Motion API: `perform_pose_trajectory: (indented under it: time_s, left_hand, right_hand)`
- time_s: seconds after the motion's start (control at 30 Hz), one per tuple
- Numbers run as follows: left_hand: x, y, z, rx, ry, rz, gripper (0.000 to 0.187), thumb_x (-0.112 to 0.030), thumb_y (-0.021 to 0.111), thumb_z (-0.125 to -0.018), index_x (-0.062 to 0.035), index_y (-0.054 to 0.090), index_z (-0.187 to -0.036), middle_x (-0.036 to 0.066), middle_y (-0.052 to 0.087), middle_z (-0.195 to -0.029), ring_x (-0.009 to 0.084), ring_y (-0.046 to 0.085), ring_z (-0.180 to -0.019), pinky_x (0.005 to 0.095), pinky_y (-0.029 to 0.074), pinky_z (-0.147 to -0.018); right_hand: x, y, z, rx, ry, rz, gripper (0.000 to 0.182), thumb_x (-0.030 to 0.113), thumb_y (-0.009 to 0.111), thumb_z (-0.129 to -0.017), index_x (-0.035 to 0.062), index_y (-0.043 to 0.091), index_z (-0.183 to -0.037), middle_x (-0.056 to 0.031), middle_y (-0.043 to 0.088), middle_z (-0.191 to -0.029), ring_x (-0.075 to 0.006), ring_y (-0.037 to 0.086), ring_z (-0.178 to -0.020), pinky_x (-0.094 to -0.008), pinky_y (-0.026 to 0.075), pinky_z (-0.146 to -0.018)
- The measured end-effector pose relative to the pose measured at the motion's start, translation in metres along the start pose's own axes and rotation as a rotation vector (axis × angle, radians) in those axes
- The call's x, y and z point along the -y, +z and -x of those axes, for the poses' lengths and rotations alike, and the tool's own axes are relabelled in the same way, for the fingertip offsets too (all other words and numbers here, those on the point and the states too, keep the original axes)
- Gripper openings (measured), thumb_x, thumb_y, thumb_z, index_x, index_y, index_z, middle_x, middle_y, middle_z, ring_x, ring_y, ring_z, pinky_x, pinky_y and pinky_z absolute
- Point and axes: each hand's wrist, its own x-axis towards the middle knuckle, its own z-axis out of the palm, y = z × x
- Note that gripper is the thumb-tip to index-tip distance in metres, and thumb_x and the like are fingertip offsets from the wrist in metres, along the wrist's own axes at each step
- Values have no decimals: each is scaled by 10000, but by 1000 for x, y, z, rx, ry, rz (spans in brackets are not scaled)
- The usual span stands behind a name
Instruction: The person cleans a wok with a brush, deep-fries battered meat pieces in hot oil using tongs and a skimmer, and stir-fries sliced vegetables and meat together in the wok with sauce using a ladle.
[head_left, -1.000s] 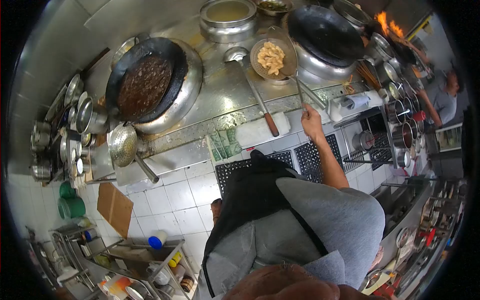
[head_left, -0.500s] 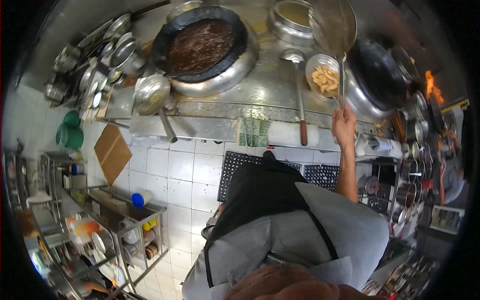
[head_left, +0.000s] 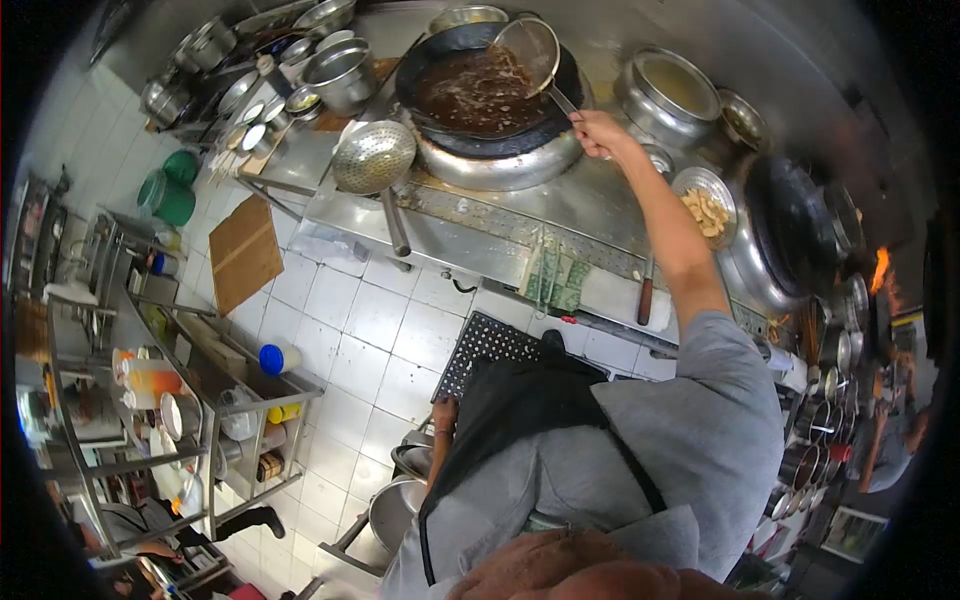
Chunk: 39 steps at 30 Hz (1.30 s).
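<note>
Range [head_left: 590,205], strainer [head_left: 528,50] shifted over wok [head_left: 485,143], contact unclear

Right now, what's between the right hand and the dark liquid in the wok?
Head view: the strainer; its handle runs from the right hand across the edge of the wok toward the dark liquid.

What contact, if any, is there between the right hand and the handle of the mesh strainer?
Touching. The head view shows the right hand closed on the end of the handle of the mesh strainer, with no gap visible.
</note>
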Motion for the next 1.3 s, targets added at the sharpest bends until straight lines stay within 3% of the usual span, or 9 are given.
perform_pose_trajectory:
  time_s: [0.17, 0.27, 0.37, 0.57, 0.63, 0.73, 0.97, 1.1, 1.3]
  left_hand:
    - [115, 29, 35, -92, -13, -124, 308, -269, 567, -846, -12, 706, -746, 149, 681, -707, 264, 661, -681, 406, 483, -615]
    - [93, 16, 65, 31, 206, -745, 315, -285, 559, -834, -22, 701, -732, 199, 688, -748, 335, 700, -802, 435, 493, -691]
    - [123, 13, 66, -23, -196, -141, 277, -269, 558, -820, -38, 692, -746, 184, 696, -790, 356, 688, -797, 444, 504, -717]
    - [67, -5, 22, -60, 240, -758, 252, -270, 553, -825, -70, 703, -794, 182, 694, -847, 355, 678, -779, 453, 501, -711]
    - [61, -12, -6, -26, 115, -337, 248, -221, 550, -857, -37, 712, -820, 152, 698, -794, 292, 677, -742, 410, 504, -667]
    - [24, -1, -20, -19, 34, 86, 258, -168, 571, -864, 40, 720, -899, 139, 718, -819, 210, 665, -782, 342, 519, -711]
    - [-34, 52, -4, 65, -30, -42, 330, -201, 587, -885, 36, 690, -1090, 156, 724, -935, 249, 670, -830, 332, 516, -774]
    - [-11, 72, 20, 64, -68, -40, 329, -201, 585, -890, 34, 685, -1097, 146, 722, -932, 241, 670, -824, 328, 519, -759]
    - [-27, 104, 77, 14, -171, 12, 329, -201, 581, -897, 31, 677, -1109, 132, 720, -929, 229, 670, -814, 322, 522, -737]
  right_hand:
    - [6, 7, 35, 262, 119, -158, 333, 24, 412, -955, 86, 437, -1280, 19, 449, -741, -18, 318, -407, -196, 206, -296]
    - [-17, 21, 41, 362, 209, -479, 418, -13, 395, -948, 85, 399, -1354, 16, 464, -754, -4, 318, -407, -177, 207, -285]
    - [-36, 38, 56, 477, 231, -730, 430, -6, 422, -956, 79, 387, -1376, 21, 451, -749, -2, 328, -392, -171, 271, -267]
    - [-72, 46, 78, 609, 154, -987, 473, -30, 413, -945, 47, 378, -1410, 10, 449, -755, -8, 338, -381, -184, 294, -245]
    - [-74, 28, 87, 600, 100, -1035, 454, -19, 411, -958, 44, 386, -1407, 8, 450, -757, -10, 341, -378, -187, 298, -239]
    - [-71, -28, 111, 504, -59, -1009, 422, 37, 428, -992, 50, 382, -1412, 9, 467, -771, -5, 331, -372, -188, 289, -245]
    - [-13, -222, 166, -594, -479, -204, 364, 122, 507, -985, 84, 545, -1346, 8, 528, -646, -51, 366, -374, -228, 284, -299]
    - [-42, -360, 116, -1333, -664, 898, 484, 146, 609, -870, -3, 529, -1324, -241, 689, -865, -389, 693, -758, -458, 564, -668]
    - [-88, -439, 56, -1119, -7, 980, 432, 145, 573, -847, 11, 568, -1258, -301, 663, -1026, -454, 655, -964, -507, 531, -846]
